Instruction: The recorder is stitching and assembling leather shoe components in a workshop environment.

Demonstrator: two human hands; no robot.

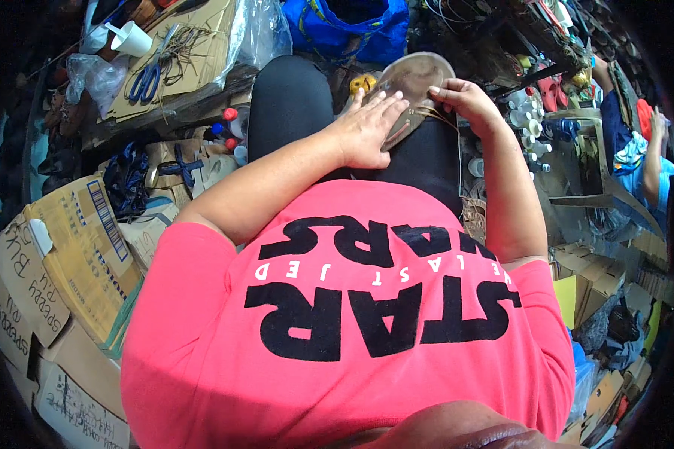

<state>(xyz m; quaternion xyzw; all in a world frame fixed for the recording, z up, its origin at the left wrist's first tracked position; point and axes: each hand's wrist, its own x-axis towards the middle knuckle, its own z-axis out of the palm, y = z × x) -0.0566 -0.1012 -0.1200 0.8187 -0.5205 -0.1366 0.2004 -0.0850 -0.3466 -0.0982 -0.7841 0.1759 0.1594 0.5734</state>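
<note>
A brown, foot-shaped shoe sole (418, 73) lies tilted across my right thigh, its rounded end pointing away from me. My left hand (368, 129) rests flat on its left side, fingers spread over the surface. At the sole's right edge, my right hand (468, 103) has thumb and forefinger pinched together. Thin pale strands (432, 113) run across the sole just below those fingertips; I cannot tell whether they are also in the pinch. A small yellow object (362, 84) shows beyond my left fingers.
A blue bag (346, 34) stands ahead of my knees. Blue-handled scissors (144, 82) and a white cup (131, 39) lie on cardboard at the far left. Several plastic bottles (528, 120) stand to the right. Cardboard boxes (82, 254) crowd the left. Another person's arm (654, 161) shows at far right.
</note>
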